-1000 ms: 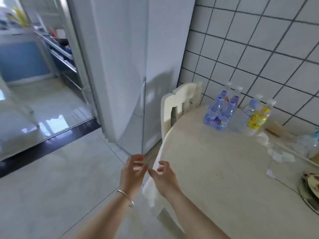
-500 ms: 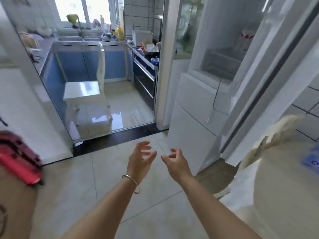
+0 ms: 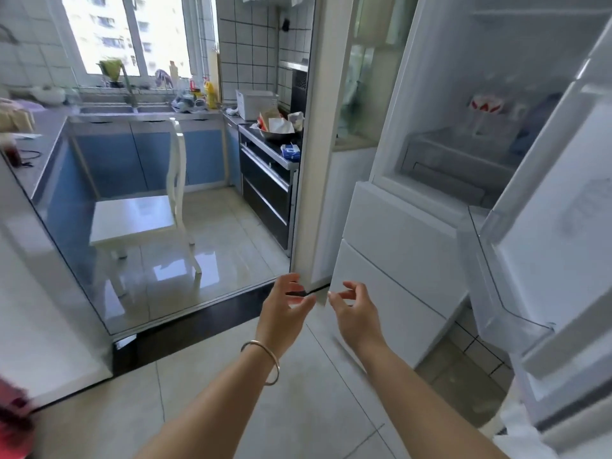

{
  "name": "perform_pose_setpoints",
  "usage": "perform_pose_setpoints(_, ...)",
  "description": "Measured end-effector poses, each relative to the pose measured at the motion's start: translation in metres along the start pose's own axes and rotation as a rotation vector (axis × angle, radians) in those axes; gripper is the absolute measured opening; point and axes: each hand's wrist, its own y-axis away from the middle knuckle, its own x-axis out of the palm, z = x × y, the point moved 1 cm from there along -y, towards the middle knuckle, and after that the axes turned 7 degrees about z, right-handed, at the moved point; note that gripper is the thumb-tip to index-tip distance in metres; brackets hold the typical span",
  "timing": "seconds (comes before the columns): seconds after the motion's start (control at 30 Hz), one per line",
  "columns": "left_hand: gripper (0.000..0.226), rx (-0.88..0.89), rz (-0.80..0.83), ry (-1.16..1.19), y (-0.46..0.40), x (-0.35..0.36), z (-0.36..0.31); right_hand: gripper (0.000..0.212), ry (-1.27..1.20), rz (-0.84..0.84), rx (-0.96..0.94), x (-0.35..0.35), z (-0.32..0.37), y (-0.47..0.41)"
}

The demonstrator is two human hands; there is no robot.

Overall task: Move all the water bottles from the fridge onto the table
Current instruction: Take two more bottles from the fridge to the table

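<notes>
The white fridge (image 3: 400, 233) stands at the right with its upper door (image 3: 559, 226) swung open toward me. Inside, a clear drawer and a red-and-white package (image 3: 485, 106) show on a shelf; I make out no water bottle there. The clear door bin (image 3: 496, 286) looks empty. My left hand (image 3: 284, 309), with a bangle on the wrist, and my right hand (image 3: 356, 314) hover side by side in front of the fridge's lower drawers, fingers loosely curled, holding nothing. The table and its bottles are out of view.
A white chair (image 3: 139, 220) stands beyond a glass partition in the kitchen, with blue cabinets (image 3: 139, 160), a sink counter and a black oven (image 3: 265, 190) behind. A dark threshold strip (image 3: 198, 323) crosses the tiled floor. Something red (image 3: 13, 422) blurs at the lower left.
My view swung left from the table with its bottles to the open fridge and kitchen. Both empty hands stayed in front of me, now nearer the fridge's lower drawers.
</notes>
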Motion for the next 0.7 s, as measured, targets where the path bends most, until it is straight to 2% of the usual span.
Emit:
perform_pose_setpoints(0.13,0.033,0.069,0.064,-0.011,-0.088,0.02,-0.016,0.034,-0.068,-0.158,-0.099,-0.021,0.021,-0.079)
perform_pose_setpoints(0.23,0.032,0.105,0.111,-0.042,-0.156,0.038,-0.038,0.033,-0.124,-0.258,-0.086,-0.044,0.041,-0.141)
perform_pose_setpoints(0.47,0.032,0.207,0.226,0.021,-0.284,0.087,-0.081,0.033,-0.136,-0.368,-0.098,-0.084,0.073,-0.259)
perform_pose_setpoints(0.7,0.029,0.205,0.429,0.125,-0.412,0.146,-0.071,0.035,-0.094,-0.493,-0.04,-0.12,0.062,-0.375)
